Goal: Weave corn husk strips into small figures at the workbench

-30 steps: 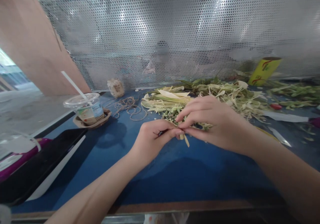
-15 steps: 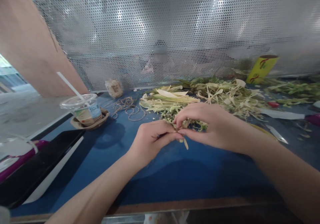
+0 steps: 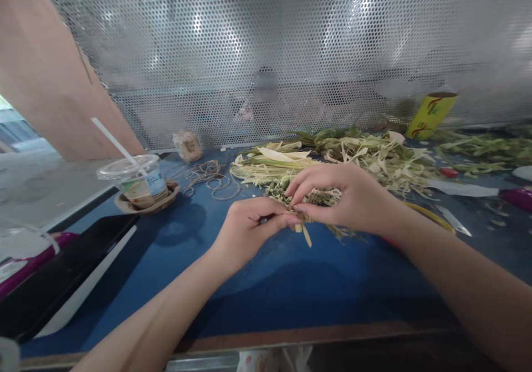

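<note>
My left hand (image 3: 249, 230) is closed in a pinch on a narrow pale leaf strip (image 3: 306, 236), whose end hangs down below the fingertips. Against it, my right hand (image 3: 347, 194) pinches the same spot with thumb and fingertips, its other fingers curled above. The exact point of grip is mostly covered by the fingers. Just behind both hands lies a small bunch of greenish buds and stems (image 3: 276, 188), partly hidden by the right hand. Farther back are flat pale yellow-green leaf strips (image 3: 270, 168) and a heap of frayed, dried leaves (image 3: 386, 164).
Left are a lidded drink cup (image 3: 143, 189) with a straw, loose twine (image 3: 208, 175) and a long black tray-like object (image 3: 75, 272). Right are a purple-handled knife (image 3: 461, 188), a small blade (image 3: 455, 221) and a yellow tube (image 3: 432, 116). A perforated metal screen (image 3: 291, 45) stands behind.
My right hand has shifted slightly left and up, fingers still pinched. More of the green sprigs shows beneath it. My left hand stays nearly in place; the view has moved slightly.
</note>
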Demonstrator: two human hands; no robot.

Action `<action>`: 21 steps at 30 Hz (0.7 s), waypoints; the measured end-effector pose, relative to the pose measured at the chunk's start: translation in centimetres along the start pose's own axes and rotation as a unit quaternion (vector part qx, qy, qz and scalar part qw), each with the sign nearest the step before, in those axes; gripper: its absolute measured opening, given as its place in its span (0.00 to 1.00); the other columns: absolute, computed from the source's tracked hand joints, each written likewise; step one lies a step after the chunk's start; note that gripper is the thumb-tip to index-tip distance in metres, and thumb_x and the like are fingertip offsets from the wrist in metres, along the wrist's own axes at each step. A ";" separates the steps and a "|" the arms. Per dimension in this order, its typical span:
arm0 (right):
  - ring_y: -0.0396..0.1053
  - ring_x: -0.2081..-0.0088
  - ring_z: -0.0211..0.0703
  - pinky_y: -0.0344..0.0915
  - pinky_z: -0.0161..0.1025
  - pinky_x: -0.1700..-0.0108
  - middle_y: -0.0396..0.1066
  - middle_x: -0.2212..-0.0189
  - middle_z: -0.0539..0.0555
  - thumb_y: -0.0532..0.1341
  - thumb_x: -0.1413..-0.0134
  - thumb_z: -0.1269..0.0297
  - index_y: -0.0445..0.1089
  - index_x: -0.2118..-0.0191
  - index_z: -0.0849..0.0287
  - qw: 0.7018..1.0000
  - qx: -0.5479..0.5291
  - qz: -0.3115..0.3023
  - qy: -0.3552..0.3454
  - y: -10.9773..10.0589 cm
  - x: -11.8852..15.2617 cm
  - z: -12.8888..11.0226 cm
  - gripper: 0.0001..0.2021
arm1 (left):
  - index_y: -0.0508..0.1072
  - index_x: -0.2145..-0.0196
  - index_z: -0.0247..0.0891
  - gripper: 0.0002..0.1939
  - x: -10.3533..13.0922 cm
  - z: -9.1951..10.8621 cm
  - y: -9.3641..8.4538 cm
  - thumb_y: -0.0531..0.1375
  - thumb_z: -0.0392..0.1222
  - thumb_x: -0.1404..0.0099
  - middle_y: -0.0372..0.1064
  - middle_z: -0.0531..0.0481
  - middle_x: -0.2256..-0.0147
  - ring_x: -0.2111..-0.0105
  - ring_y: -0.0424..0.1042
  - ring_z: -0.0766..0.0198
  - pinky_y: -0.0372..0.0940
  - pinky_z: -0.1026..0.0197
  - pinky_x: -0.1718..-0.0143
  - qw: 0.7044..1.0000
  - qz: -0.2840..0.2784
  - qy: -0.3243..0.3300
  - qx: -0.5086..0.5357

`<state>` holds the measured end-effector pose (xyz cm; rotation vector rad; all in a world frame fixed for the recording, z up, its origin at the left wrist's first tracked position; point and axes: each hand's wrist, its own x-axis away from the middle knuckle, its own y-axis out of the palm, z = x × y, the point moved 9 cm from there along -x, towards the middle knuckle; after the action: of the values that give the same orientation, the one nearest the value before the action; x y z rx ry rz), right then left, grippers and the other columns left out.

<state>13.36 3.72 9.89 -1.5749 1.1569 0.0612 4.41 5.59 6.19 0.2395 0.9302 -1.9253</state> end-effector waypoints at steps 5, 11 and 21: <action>0.70 0.66 0.37 0.67 0.35 0.65 0.72 0.66 0.53 0.59 0.52 0.65 0.68 0.72 0.60 0.971 -0.173 -0.107 0.126 1.9 0.6 2.6 0.05 | 0.74 0.76 0.36 0.07 0.0 -0.3 0.7 0.59 0.38 0.42 0.72 0.52 0.76 0.75 0.68 0.70 0.62 0.68 0.71 0.999 -0.048 0.007 -0.009; 0.64 0.75 0.30 0.61 0.28 0.73 0.68 0.76 0.48 0.59 0.51 0.62 0.68 0.68 0.60 0.931 -0.208 -0.230 0.192 3.6 1.6 3.5 0.07 | 0.72 0.74 0.36 0.07 0.3 1.5 1.9 0.57 0.38 0.40 0.69 0.53 0.77 0.72 0.64 0.68 0.59 0.66 0.65 0.978 -0.123 0.128 -0.110; 0.63 0.74 0.30 0.61 0.29 0.71 0.66 0.76 0.46 0.61 0.53 0.63 0.68 0.71 0.60 0.889 -0.309 -0.246 0.230 4.6 2.0 3.2 0.06 | 0.70 0.72 0.37 0.06 1.0 3.1 2.1 0.55 0.38 0.39 0.66 0.52 0.73 0.70 0.61 0.68 0.57 0.63 0.61 0.950 -0.140 0.213 -0.181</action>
<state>12.84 5.42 4.25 -2.5196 1.1083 -0.3280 6.24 2.28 6.77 0.3266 1.6605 -1.9464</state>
